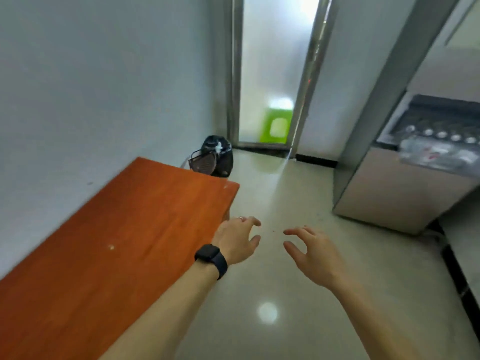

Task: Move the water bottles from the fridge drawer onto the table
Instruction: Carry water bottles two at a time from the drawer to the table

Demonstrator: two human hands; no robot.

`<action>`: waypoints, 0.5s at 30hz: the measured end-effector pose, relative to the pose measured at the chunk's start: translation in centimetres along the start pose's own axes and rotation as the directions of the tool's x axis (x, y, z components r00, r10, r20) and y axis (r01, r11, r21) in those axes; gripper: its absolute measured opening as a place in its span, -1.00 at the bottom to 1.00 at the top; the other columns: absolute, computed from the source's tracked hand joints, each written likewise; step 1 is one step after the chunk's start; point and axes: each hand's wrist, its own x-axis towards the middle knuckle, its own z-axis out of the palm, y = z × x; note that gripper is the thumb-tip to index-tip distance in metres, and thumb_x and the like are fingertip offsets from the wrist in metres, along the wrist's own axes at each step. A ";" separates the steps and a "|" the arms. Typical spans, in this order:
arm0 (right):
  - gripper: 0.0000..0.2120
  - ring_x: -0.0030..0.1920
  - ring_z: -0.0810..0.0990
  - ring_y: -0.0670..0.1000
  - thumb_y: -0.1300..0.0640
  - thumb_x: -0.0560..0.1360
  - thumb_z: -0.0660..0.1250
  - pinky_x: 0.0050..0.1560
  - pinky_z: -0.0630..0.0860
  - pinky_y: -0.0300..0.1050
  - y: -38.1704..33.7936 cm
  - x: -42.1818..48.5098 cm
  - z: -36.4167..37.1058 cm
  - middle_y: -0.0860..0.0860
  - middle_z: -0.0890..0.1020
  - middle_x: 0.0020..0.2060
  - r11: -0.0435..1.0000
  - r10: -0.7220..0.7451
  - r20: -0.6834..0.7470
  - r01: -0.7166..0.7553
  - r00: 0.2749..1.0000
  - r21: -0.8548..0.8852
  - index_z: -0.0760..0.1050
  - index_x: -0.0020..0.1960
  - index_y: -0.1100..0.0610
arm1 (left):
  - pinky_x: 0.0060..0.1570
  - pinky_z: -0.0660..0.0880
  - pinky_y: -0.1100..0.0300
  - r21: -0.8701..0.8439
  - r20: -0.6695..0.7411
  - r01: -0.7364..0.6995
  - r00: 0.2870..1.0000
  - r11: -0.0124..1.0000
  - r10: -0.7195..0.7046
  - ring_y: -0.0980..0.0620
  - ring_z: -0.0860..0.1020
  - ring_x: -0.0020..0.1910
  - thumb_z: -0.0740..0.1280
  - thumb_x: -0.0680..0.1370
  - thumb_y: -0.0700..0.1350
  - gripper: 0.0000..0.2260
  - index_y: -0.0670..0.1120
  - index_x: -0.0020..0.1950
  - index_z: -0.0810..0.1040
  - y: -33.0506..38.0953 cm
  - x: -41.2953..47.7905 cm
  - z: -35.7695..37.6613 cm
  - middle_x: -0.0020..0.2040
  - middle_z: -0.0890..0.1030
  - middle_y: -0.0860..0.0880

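The person's left hand [237, 239] and right hand [315, 253] are both extended forward over the floor [285, 294], near each other but apart, palms turned inward. The fingers of each are spread and loosely curved; neither hand grips anything. The left wrist carries a dark watch [210, 257], and a ring [241, 218] sits on one finger of that hand. The orange wooden surface [117, 242] runs along the wall on the person's left; the left hand hangs just off its near-right edge, close to the far-right corner. A small pale speck [111, 247] lies on the surface toward the middle. The water bottles [441, 145] lie in the open drawer [428, 120] of the fridge [405, 193], which stands on the person's right, well apart from the surface. The bottles are blurred; a row of pale caps shows above them. A strip of floor separates the surface from the fridge. Beyond the far-right corner of the surface stands a black bin [217, 159] with a dark liner. Behind it is a frosted glass door [272, 74], through which a green stool [276, 126] shows dimly.
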 end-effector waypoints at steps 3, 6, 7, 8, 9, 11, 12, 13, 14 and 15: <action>-0.69 0.33 0.44 -0.08 -0.14 0.59 0.28 0.31 0.36 -0.18 8.0 -2.3 -5.6 -0.15 0.56 0.24 0.991 0.129 -0.118 -0.124 0.985 0.044 0.53 0.30 -0.13 | 0.27 0.44 0.03 -0.001 0.058 -0.145 0.988 0.989 0.144 -0.03 0.50 0.27 0.24 0.63 0.11 -0.63 0.13 0.43 0.40 9.4 5.0 1.3 0.32 0.54 0.02; -0.69 0.31 0.45 -0.07 -0.11 0.58 0.31 0.33 0.37 -0.16 14.9 -4.3 -9.8 -0.14 0.58 0.22 0.973 0.226 -0.211 -0.212 0.951 0.087 0.55 0.29 -0.09 | 0.29 0.41 0.04 0.017 0.105 -0.272 0.957 0.962 0.269 -0.03 0.48 0.28 0.22 0.64 0.11 -0.63 0.13 0.44 0.38 17.3 9.2 2.9 0.33 0.52 0.02; -0.70 0.30 0.46 -0.06 -0.11 0.58 0.31 0.33 0.38 -0.14 17.0 -4.8 -11.0 -0.13 0.59 0.21 0.964 0.261 -0.232 -0.244 0.937 0.100 0.55 0.28 -0.08 | 0.29 0.41 0.03 0.014 0.120 -0.305 0.946 0.952 0.301 -0.02 0.48 0.28 0.22 0.64 0.11 -0.63 0.13 0.44 0.37 19.6 10.6 3.5 0.34 0.52 0.02; -0.70 0.29 0.46 -0.06 -0.11 0.58 0.31 0.34 0.39 -0.11 19.0 -5.3 -12.1 -0.13 0.59 0.21 0.955 0.295 -0.250 -0.276 0.922 0.112 0.55 0.27 -0.08 | 0.29 0.42 0.03 0.005 0.129 -0.329 0.937 0.944 0.326 -0.02 0.48 0.28 0.22 0.64 0.11 -0.63 0.13 0.45 0.36 21.6 11.9 4.2 0.34 0.51 0.03; -0.70 0.29 0.47 -0.06 -0.11 0.57 0.30 0.34 0.39 -0.09 20.8 -5.7 -13.1 -0.13 0.59 0.20 0.946 0.323 -0.269 -0.300 0.908 0.122 0.55 0.26 -0.08 | 0.27 0.44 0.04 -0.006 0.136 -0.349 0.928 0.937 0.347 -0.01 0.48 0.28 0.22 0.63 0.11 -0.62 0.14 0.45 0.35 23.5 13.1 5.0 0.35 0.51 0.03; -0.71 0.28 0.48 -0.05 -0.09 0.57 0.30 0.33 0.39 -0.09 24.3 -6.2 -14.8 -0.13 0.59 0.20 0.928 0.371 -0.298 -0.343 0.879 0.144 0.56 0.25 -0.07 | 0.27 0.44 0.05 -0.022 0.154 -0.390 0.909 0.921 0.388 0.00 0.48 0.30 0.23 0.63 0.11 -0.59 0.13 0.48 0.31 27.1 15.7 6.5 0.37 0.49 0.03; -0.72 0.29 0.48 -0.04 -0.08 0.58 0.30 0.34 0.37 -0.10 26.0 -6.2 -15.5 -0.13 0.59 0.20 0.919 0.393 -0.305 -0.364 0.868 0.150 0.56 0.26 -0.06 | 0.28 0.43 0.05 -0.024 0.168 -0.409 0.898 0.912 0.407 -0.01 0.47 0.31 0.23 0.63 0.10 -0.57 0.12 0.49 0.29 28.6 17.0 7.2 0.37 0.49 0.02; -0.72 0.30 0.47 -0.05 -0.07 0.59 0.30 0.34 0.35 -0.11 27.5 -6.1 -16.3 -0.13 0.58 0.21 0.911 0.412 -0.307 -0.384 0.858 0.149 0.55 0.27 -0.05 | 0.29 0.42 0.06 -0.024 0.183 -0.425 0.888 0.905 0.422 -0.01 0.47 0.31 0.23 0.64 0.09 -0.57 0.11 0.50 0.29 30.0 18.3 7.9 0.38 0.49 0.01; -0.71 0.32 0.45 -0.05 -0.06 0.59 0.30 0.35 0.32 -0.14 29.1 -5.7 -17.0 -0.13 0.57 0.23 0.905 0.425 -0.308 -0.401 0.851 0.143 0.54 0.28 -0.05 | 0.29 0.42 0.06 -0.023 0.193 -0.440 0.879 0.898 0.436 -0.02 0.47 0.31 0.23 0.64 0.09 -0.56 0.10 0.51 0.28 31.3 19.9 8.5 0.38 0.48 0.00; -0.71 0.33 0.43 -0.06 -0.06 0.60 0.29 0.34 0.29 -0.18 30.7 -5.1 -17.8 -0.12 0.57 0.24 0.901 0.433 -0.308 -0.412 0.847 0.132 0.54 0.29 -0.05 | 0.28 0.43 0.07 -0.019 0.197 -0.453 0.872 0.892 0.447 -0.02 0.48 0.30 0.23 0.64 0.09 -0.56 0.09 0.51 0.28 32.6 21.5 9.2 0.38 0.48 -0.01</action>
